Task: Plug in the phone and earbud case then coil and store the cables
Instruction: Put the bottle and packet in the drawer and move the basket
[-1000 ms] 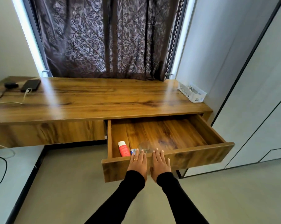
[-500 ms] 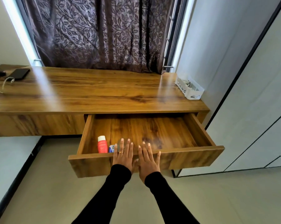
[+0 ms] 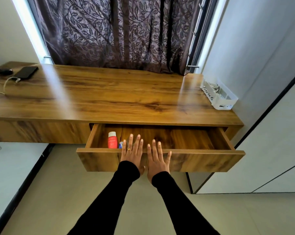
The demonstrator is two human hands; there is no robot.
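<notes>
A dark phone [image 3: 26, 72] lies at the far left of the wooden desk [image 3: 109, 95] with a white cable [image 3: 7, 83] plugged into it. A black earbud case [image 3: 5, 71] sits beside it with a dark cable running off left. My left hand [image 3: 133, 153] and my right hand [image 3: 157, 158] press flat, fingers straight, against the front panel of the half-open drawer [image 3: 202, 161]. Both hands hold nothing.
Inside the drawer a red tube [image 3: 112, 140] and a small blue item [image 3: 120, 145] lie near my left hand. A white basket [image 3: 218, 94] with cables stands at the desk's right end. A curtain hangs behind; wardrobe panels stand to the right.
The drawer has slid further into the desk under my flat hands. The view has shifted, bringing the phone and case back into sight at the left.
</notes>
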